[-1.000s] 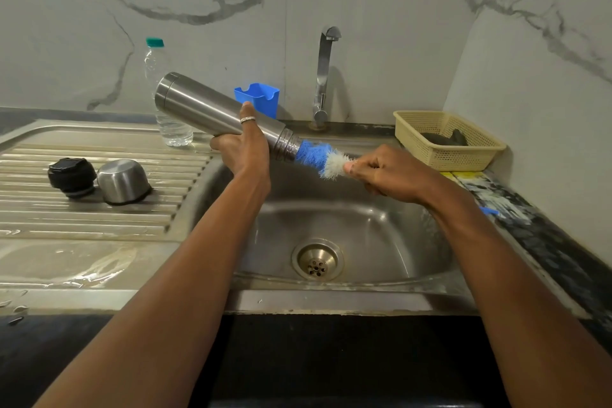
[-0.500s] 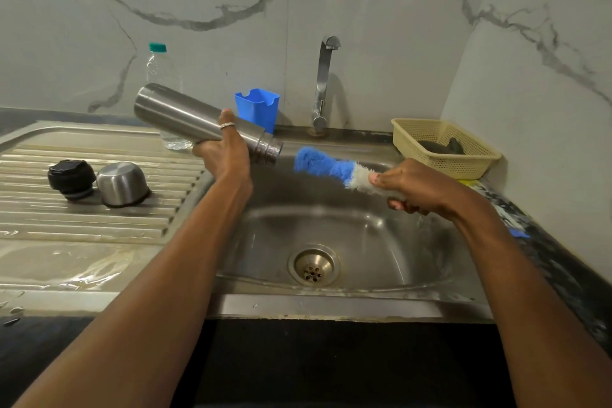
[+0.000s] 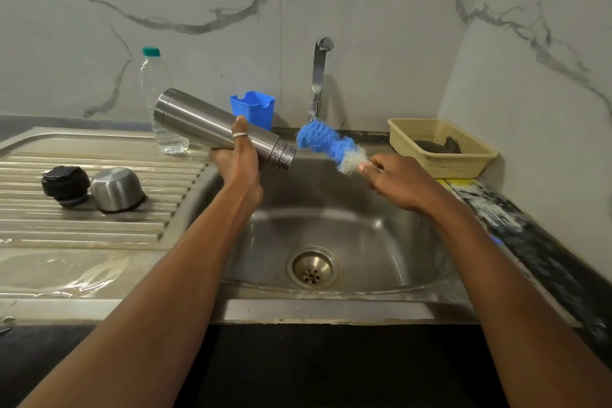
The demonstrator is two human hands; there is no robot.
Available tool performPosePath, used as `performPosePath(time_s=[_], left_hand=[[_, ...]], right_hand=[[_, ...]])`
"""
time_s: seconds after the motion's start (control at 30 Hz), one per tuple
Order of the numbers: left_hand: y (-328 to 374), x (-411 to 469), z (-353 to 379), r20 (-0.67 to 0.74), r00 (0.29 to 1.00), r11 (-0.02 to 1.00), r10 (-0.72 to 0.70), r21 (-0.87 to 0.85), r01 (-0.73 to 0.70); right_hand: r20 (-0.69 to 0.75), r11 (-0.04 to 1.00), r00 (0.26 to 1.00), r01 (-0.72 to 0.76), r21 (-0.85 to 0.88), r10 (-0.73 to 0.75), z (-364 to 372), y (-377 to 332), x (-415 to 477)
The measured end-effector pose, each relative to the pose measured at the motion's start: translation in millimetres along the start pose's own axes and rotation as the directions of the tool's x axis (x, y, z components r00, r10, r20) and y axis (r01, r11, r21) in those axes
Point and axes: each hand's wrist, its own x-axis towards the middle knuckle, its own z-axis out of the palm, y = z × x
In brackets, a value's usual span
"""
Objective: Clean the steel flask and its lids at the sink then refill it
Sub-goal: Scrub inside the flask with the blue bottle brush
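Over the sink (image 3: 331, 310) the left hand (image 3: 240, 162) grips the tilted steel flask (image 3: 205, 124); the right hand (image 3: 397, 182) pinches a brush (image 3: 326, 142) just outside its mouth. Black lid (image 3: 65, 185) and steel cap (image 3: 116, 188) lie left of the sink. Seemingly mid-scrub; rinse, refill remain.

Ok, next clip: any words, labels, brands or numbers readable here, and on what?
No text can be read in this frame.
On the flask: plain steel, no marking shows.
On the bottle: no label shows.
On the counter patch, yellow, white and blue: too blurred to read.
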Motion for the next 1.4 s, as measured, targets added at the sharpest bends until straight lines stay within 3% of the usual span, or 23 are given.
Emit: performPosePath(time_s=[0.27, 0.43, 0.57, 0.73, 1.0, 1.4], left_hand=[[1.7, -2.2, -1.0, 0.026, 0.997, 0.998, -0.067, -0.017, 0.067], [3.6, -0.8, -1.0, 0.015, 0.993, 0.991, -0.114, -0.064, 0.114], [5.0, 1.8, -1.3, 0.006, 0.992, 0.99, -0.123, -0.074, 0.123], [5.7, 5.5, -1.4, -0.025, 0.993, 0.991, -0.114, -0.08, 0.112], [7.4, 2.9, -2.2, 0.011, 0.993, 0.976, -0.118, -0.184, 0.118], [5.1, 10.8, -3.4, 0.066, 0.983, 0.962, -0.173, -0.201, 0.183]], right_hand=[[-0.072, 0.983, 0.997, 0.027, 0.181, -0.014, -4.5, -14.8, -8.6], [-0.018, 0.915, 0.999, 0.048, 0.4, -0.045, -1.6, -22.4, -14.8], [-0.032, 0.904, 0.991, 0.13, 0.406, -0.128, 0.6, -23.5, -13.2], [-0.09, 0.911, 0.956, 0.293, 0.292, -0.279, 5.7, -26.1, -11.6], [-0.209, 0.931, 0.952, 0.271, 0.245, -0.222, 16.7, -25.5, -4.8], [-0.243, 0.918, 0.929, 0.332, 0.216, -0.279, 22.1, -24.1, -7.5]])
